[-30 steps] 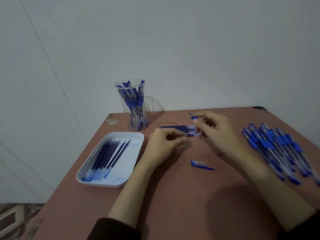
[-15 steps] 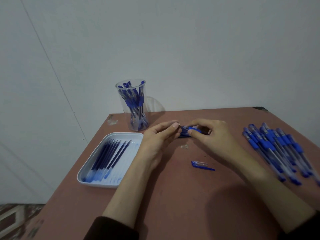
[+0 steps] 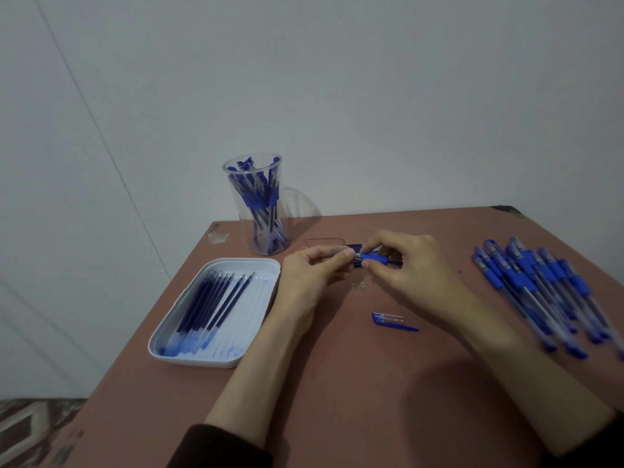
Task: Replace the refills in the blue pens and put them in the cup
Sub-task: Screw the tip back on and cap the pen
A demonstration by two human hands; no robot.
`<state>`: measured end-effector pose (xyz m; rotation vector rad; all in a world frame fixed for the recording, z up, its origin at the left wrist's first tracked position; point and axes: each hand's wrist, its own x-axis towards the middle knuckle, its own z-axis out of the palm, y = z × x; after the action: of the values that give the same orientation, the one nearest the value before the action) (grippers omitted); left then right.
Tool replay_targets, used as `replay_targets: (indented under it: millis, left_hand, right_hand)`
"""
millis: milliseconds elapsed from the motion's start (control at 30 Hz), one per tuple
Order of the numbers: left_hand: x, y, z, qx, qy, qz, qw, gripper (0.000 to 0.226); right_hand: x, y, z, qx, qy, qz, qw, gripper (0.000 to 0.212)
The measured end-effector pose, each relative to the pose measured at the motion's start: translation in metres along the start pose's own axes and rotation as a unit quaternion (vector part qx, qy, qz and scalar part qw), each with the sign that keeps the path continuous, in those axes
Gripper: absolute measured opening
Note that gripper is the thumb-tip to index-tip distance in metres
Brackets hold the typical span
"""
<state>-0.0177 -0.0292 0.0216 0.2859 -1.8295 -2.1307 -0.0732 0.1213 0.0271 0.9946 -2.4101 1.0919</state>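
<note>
My left hand [image 3: 312,270] and my right hand [image 3: 410,265] meet above the middle of the table, both pinching one blue pen [image 3: 373,257]. The right fingers grip its blue rubber sleeve; the left fingertips hold the tip end. A loose blue pen cap [image 3: 391,320] lies on the table below the hands. A clear cup [image 3: 258,204] with several blue pens stands at the back. A white tray [image 3: 216,361] at the left holds several dark blue refills [image 3: 209,307]. A pile of blue pens [image 3: 547,288] lies at the right.
The brown table [image 3: 337,400] ends at a white wall behind and drops off at the left edge beside the tray. A thin dark refill [image 3: 324,240] lies on the table behind the hands. A patterned floor shows at the bottom left.
Both hands rose off the table and came together on the pen. The right hand now grips the blue sleeve, and the left fingers closed on the tip end.
</note>
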Motion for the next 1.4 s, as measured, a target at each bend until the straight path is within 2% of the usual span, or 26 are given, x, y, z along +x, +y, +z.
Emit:
replay_targets:
  millis: [167, 367, 467, 567, 767, 900, 1100, 1200, 1333, 1400]
  left_hand:
    - [-0.001, 0.001, -0.001, -0.019, -0.033, -0.02, 0.999, 0.006]
    - [-0.001, 0.005, -0.002, -0.049, -0.047, -0.001, 0.998, 0.008]
    - [-0.001, 0.005, -0.002, -0.057, -0.044, 0.018, 0.997, 0.023]
    - [-0.002, 0.008, 0.0, -0.115, -0.05, 0.023, 0.992, 0.032]
    - [-0.003, 0.01, 0.006, -0.16, -0.029, 0.026, 0.986, 0.026]
    - [-0.002, 0.009, 0.005, -0.115, -0.032, 0.026, 0.992, 0.005]
    - [-0.007, 0.011, 0.009, -0.098, -0.068, 0.041, 0.992, 0.014]
    - [-0.005, 0.008, 0.008, -0.093, -0.06, 0.047, 0.993, 0.016]
    - [-0.004, 0.008, 0.005, -0.088, -0.049, 0.045, 0.994, 0.03]
    - [-0.003, 0.007, 0.005, -0.084, -0.048, 0.045, 0.994, 0.025]
  right_hand:
    - [0.0, 0.0, 0.0, 0.012, -0.011, 0.008, 1.0, 0.007]
    - [0.002, -0.007, -0.004, 0.174, -0.055, 0.106, 0.977, 0.009]
    - [0.003, -0.01, -0.002, 0.237, -0.063, 0.158, 0.957, 0.008]
    - [0.004, -0.012, 0.001, 0.277, -0.048, 0.183, 0.942, 0.01]
    - [0.002, -0.02, 0.001, 0.335, -0.051, 0.17, 0.925, 0.014]
    - [0.004, -0.021, 0.0, 0.366, -0.028, 0.165, 0.915, 0.011]
    - [0.002, -0.021, 0.0, 0.342, -0.031, 0.154, 0.926, 0.011]
    - [0.002, -0.023, -0.003, 0.347, -0.039, 0.148, 0.925, 0.015]
    - [0.001, -0.024, -0.006, 0.336, -0.054, 0.148, 0.929, 0.015]
    - [0.001, -0.021, -0.004, 0.338, -0.055, 0.148, 0.928, 0.01]
